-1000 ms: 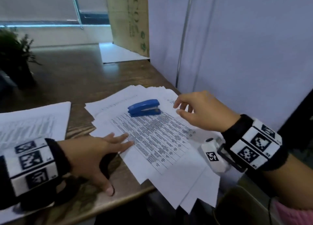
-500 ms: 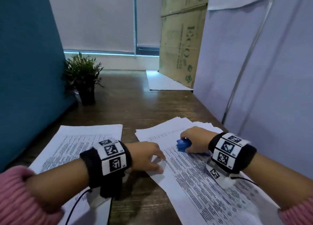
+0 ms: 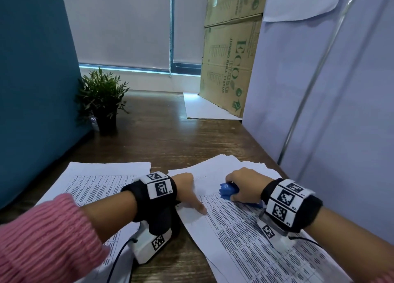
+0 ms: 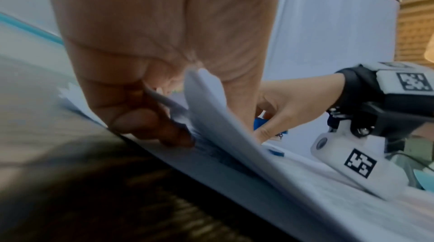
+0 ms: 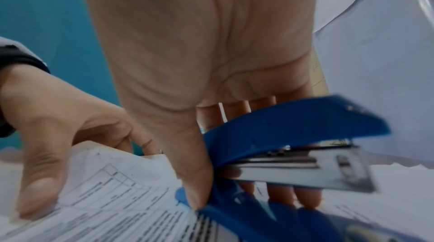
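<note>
A blue stapler (image 3: 227,190) sits over the top of a fanned stack of printed sheets (image 3: 238,236) on the wooden desk (image 3: 170,142). My right hand (image 3: 245,185) grips it, thumb on one side and fingers curled under the stapler (image 5: 293,131), whose jaws stand slightly apart in the right wrist view. My left hand (image 3: 190,194) pinches the upper left corner of the sheets (image 4: 216,119), thumb on top and fingers curled underneath, lifting that edge a little. The same left hand (image 5: 54,134) shows holding the sheets (image 5: 112,186) just left of the stapler.
A second pile of printed paper (image 3: 96,182) lies at the left under my left forearm. A small potted plant (image 3: 100,99) stands at the back left by a teal partition (image 3: 32,91). Cardboard boxes (image 3: 230,69) and a white panel (image 3: 341,112) close off the back and right.
My right hand reached the stapler lying on the sheets and took hold of it. My left hand went from lying flat at the paper's edge to pinching its corner. The head view tilted upward.
</note>
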### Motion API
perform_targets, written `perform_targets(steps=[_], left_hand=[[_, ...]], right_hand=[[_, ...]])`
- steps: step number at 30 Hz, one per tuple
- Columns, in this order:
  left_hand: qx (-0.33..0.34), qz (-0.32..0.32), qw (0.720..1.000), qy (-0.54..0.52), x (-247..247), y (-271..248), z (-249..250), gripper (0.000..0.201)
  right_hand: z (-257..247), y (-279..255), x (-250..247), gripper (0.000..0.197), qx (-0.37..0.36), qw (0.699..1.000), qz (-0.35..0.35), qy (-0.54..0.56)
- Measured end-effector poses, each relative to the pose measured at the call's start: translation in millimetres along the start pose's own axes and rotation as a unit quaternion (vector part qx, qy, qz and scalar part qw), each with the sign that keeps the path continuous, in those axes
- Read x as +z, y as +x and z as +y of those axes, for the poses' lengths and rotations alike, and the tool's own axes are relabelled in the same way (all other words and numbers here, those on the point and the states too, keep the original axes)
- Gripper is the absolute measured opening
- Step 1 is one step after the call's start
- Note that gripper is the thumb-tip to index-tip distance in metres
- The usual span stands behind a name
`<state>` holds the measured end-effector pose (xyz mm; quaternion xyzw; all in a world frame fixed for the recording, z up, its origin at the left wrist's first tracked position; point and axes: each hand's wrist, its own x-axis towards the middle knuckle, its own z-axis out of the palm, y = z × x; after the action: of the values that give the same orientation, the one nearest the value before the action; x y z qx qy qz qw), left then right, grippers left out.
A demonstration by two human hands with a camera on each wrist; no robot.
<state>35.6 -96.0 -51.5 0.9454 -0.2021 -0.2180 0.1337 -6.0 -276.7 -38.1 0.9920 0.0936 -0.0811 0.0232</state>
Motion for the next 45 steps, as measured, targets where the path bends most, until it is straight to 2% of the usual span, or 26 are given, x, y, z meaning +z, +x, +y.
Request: perform_targets(steps=[3, 6, 9, 13, 15, 17, 19, 21, 22, 23, 25, 26, 27, 29, 31, 32, 33, 35, 37, 38, 39, 41, 43, 45], left_hand=[[0.003, 0.013, 1.000, -0.021, 0, 0, -2, 0.071], [0.026, 0.027, 0.997, -0.070, 1, -1, -7, 0.071], [0.059, 0.059, 0.991, -0.108, 0, -9, -14, 0.069], [0.112, 0.143, 0.970, -0.164, -26, -27, -26, 0.062], [0.127, 0.183, 0.954, -0.200, -44, -37, -33, 0.060], [0.137, 0.224, 0.942, -0.211, -61, -49, -38, 0.058], [0.149, 0.241, 0.932, -0.227, -76, -60, -41, 0.053], [0.159, 0.238, 0.929, -0.233, -89, -71, -43, 0.051], [0.163, 0.239, 0.930, -0.227, -95, -77, -44, 0.052], [0.165, 0.242, 0.930, -0.222, -102, -83, -45, 0.052], [0.178, 0.251, 0.928, -0.211, -116, -95, -44, 0.054], [0.186, 0.257, 0.926, -0.204, -123, -101, -43, 0.054], [0.194, 0.265, 0.925, -0.194, -130, -107, -41, 0.052], [0.210, 0.281, 0.919, -0.182, -142, -118, -36, 0.042], [0.229, 0.304, 0.905, -0.192, -149, -126, -32, 0.039], [0.232, 0.328, 0.892, -0.207, -150, -128, -30, 0.042], [0.234, 0.359, 0.871, -0.240, -150, -129, -29, 0.045], [0.238, 0.416, 0.812, -0.334, -146, -127, -29, 0.049], [0.241, 0.423, 0.770, -0.413, -136, -124, -32, 0.057], [0.236, 0.403, 0.763, -0.448, -129, -124, -34, 0.062], [0.228, 0.376, 0.767, -0.466, -121, -123, -37, 0.066], [0.218, 0.343, 0.798, -0.445, -108, -120, -38, 0.058], [0.222, 0.360, 0.816, -0.393, -104, -121, -33, 0.038], [0.246, 0.383, 0.812, -0.366, -108, -125, -26, 0.030]], right_hand=[[1, 1, 1, 0.028, 0.001, 1.000, 0.008, 0.009], [8, 1, -1, 0.020, 0.028, 0.999, 0.026, 0.033], [28, 0, -7, 0.024, 0.089, 0.993, 0.046, 0.070], [63, -3, -9, 0.023, 0.185, 0.976, 0.080, 0.080], [74, -7, -5, 0.035, 0.220, 0.971, 0.055, 0.078], [78, -12, -2, 0.047, 0.231, 0.970, 0.003, 0.071], [78, -15, -1, 0.049, 0.222, 0.972, -0.031, 0.074], [76, -15, -4, 0.048, 0.198, 0.968, 0.011, 0.156], [74, -15, -9, 0.051, 0.177, 0.950, 0.058, 0.250], [70, -17, -16, 0.056, 0.154, 0.911, 0.110, 0.365], [59, -22, -34, 0.060, 0.098, 0.805, 0.180, 0.557], [50, -27, -45, 0.056, 0.056, 0.768, 0.188, 0.610], [40, -33, -54, 0.055, 0.010, 0.755, 0.187, 0.629], [25, -35, -65, 0.060, -0.049, 0.768, 0.200, 0.607], [14, -35, -68, 0.060, -0.062, 0.775, 0.224, 0.588], [9, -35, -70, 0.058, -0.061, 0.764, 0.243, 0.594], [6, -35, -73, 0.055, -0.060, 0.748, 0.263, 0.607], [-1, -39, -78, 0.046, -0.069, 0.714, 0.296, 0.631], [-6, -40, -84, 0.041, -0.076, 0.684, 0.321, 0.651], [-9, -41, -86, 0.038, -0.078, 0.669, 0.336, 0.658], [-13, -43, -89, 0.036, -0.079, 0.657, 0.347, 0.665], [-21, -45, -95, 0.033, -0.082, 0.640, 0.359, 0.674], [-28, -47, -102, 0.037, -0.095, 0.638, 0.377, 0.665], [-33, -47, -108, 0.039, -0.110, 0.646, 0.397, 0.643]])
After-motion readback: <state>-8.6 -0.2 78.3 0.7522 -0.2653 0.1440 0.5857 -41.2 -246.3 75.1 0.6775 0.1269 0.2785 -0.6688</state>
